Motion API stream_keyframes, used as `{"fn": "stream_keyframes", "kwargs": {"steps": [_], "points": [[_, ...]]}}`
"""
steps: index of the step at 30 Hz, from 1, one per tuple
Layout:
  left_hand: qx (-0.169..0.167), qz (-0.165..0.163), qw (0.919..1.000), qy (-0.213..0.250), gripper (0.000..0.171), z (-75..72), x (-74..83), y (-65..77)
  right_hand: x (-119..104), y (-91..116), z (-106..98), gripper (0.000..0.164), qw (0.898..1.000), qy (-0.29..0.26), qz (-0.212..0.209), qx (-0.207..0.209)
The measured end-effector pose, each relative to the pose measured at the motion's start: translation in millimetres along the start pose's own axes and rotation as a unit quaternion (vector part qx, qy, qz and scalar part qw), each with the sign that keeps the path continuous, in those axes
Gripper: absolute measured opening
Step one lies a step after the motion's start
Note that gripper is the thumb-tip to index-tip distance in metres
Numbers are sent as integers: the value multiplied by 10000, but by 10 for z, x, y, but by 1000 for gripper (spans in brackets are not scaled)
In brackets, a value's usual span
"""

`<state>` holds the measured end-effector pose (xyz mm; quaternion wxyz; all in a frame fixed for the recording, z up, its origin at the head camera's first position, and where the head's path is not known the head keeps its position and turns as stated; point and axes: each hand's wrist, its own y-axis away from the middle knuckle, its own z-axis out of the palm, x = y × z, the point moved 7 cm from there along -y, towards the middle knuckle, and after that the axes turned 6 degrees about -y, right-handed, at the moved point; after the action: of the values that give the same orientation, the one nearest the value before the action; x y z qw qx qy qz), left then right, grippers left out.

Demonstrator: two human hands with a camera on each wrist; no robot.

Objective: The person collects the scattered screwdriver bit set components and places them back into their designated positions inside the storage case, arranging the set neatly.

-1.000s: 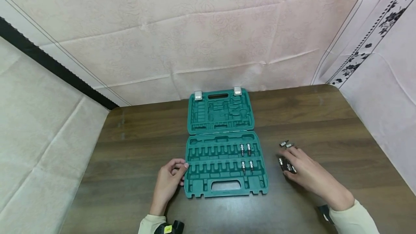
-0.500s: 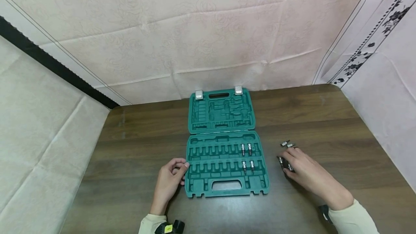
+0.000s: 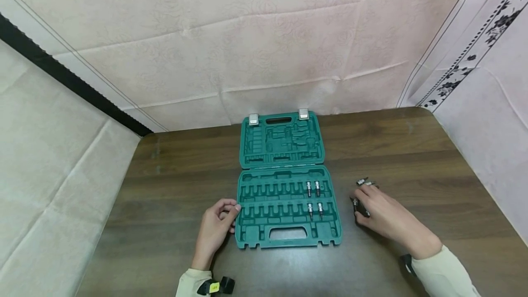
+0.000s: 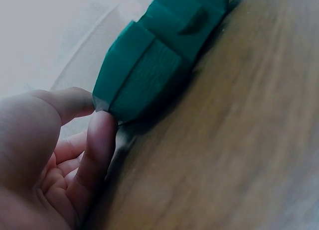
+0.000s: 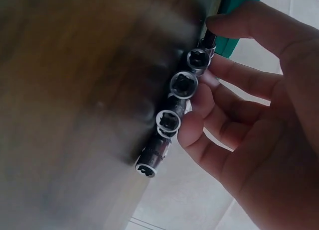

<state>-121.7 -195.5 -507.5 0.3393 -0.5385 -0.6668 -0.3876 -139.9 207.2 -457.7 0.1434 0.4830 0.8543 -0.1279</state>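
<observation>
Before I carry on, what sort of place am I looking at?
Probably an improvised indoor tabletop workstation: a wood-grain table screened at back and sides by creased, rose-patterned sheeting, with an open green bit-socket case on top. What room lies beyond doesn't show.

No wording, brand or number can be read. A yellow label point(image 3: 214, 287) sits on the black strap point(image 3: 202, 288) at the left sleeve point(image 3: 189, 283); its small dark marks are too tiny to make out as letters or digits. The green case point(image 3: 264, 220) and metal sockets point(image 5: 183, 84) show only moulded shapes and shine, without legible lettering.
</observation>
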Motion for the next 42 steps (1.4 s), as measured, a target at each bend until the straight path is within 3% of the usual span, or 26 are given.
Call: {"fn": "stream_keyframes", "kwargs": {"steps": [11, 21, 32, 42], "points": [[-40, -98, 9999, 50, 18, 5, 5, 4, -21, -19, -48, 28, 9992, -265, -10, 311], [-38, -26, 10000, 40, 19, 6, 3, 12, -129, -15, -133, 40, 9943, -631, -138, 853], [-57, -65, 9999, 102, 19, -4, 9, 9, -230, -82, -175, 47, 9902, -1111, 191, 830], [-29, -84, 9999, 126, 22, 1, 16, 14, -368, -213, -140, 43, 9870, -1370, 32, 839]]}}
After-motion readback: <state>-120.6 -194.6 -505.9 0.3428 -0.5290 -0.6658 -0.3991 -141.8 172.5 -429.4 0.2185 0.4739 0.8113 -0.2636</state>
